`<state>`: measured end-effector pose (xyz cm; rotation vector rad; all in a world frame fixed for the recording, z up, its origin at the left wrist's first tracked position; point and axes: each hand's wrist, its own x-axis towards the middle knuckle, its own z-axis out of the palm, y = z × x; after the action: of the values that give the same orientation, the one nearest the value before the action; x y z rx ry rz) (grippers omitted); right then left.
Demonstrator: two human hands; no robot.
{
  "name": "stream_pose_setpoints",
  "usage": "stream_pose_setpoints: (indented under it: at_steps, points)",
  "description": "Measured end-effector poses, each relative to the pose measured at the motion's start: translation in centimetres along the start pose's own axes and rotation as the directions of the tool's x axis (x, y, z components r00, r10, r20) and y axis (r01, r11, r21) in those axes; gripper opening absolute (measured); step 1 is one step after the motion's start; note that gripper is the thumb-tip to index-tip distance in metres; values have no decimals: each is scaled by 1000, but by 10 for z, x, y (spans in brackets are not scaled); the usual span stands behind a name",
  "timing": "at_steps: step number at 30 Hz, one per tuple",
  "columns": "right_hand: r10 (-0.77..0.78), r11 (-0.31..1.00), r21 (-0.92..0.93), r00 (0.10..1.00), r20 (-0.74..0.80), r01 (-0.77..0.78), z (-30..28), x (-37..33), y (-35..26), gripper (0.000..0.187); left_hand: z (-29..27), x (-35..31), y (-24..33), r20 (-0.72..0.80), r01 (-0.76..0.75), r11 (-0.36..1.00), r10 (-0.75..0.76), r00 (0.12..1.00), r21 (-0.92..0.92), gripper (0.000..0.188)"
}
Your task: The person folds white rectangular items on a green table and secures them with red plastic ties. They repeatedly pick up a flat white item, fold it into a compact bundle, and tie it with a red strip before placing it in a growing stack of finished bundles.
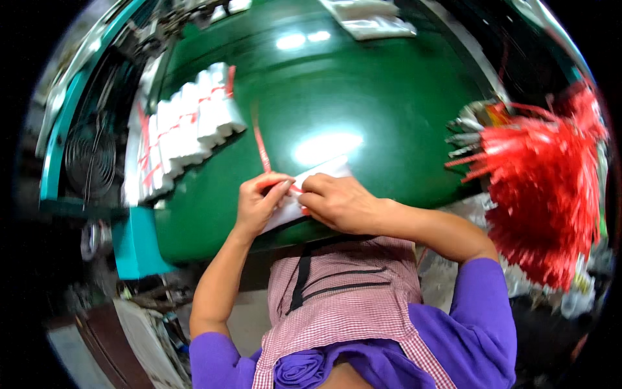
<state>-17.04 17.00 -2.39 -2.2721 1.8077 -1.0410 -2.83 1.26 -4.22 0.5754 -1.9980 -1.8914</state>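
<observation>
A white plastic bundle point(335, 167), folded into a roll, lies at the near edge of the green table, under both hands. A thin red strip point(262, 150) runs up and away from my left hand point(262, 198), whose thumb and fingers pinch it over the bundle. Close beside, my right hand point(343, 202) has its fingers curled down at the strip where it crosses the bundle. Its fingertips are partly hidden. Farther left, a row of similar white bundles point(188, 126) lies side by side, with red strips tied around them.
The green tabletop point(389, 104) has a teal metal frame point(139, 243) on its left. A thick bunch of red strips point(541, 188) hangs off the right side, beside several metal pieces point(466, 133). Clear plastic packs point(372, 23) rest at the far edge.
</observation>
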Motion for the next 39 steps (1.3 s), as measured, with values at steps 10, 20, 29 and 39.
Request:
stream_pose_setpoints:
  at_steps: [10, 20, 29, 39]
  points:
    - [525, -41, 842, 706, 476, -537, -8, 29, 35, 23, 9, -3, -6, -30, -286, 957, 287, 957, 40, 7]
    - [-14, 988, 153, 997, 75, 2, 6, 11, 4, 13, -57, 16, -7, -128, -319, 663, 533, 836, 677, 13]
    - [-98, 937, -294, 951, 292, 187, 20, 73, 30, 50, -144, 46, 24, -364, -81, 575, 613, 701, 814, 25]
    - [523, 850, 95, 851, -47, -518, 59, 205, 153, 63, -170, 86, 15, -487, 405, 310, 260, 834, 860, 48]
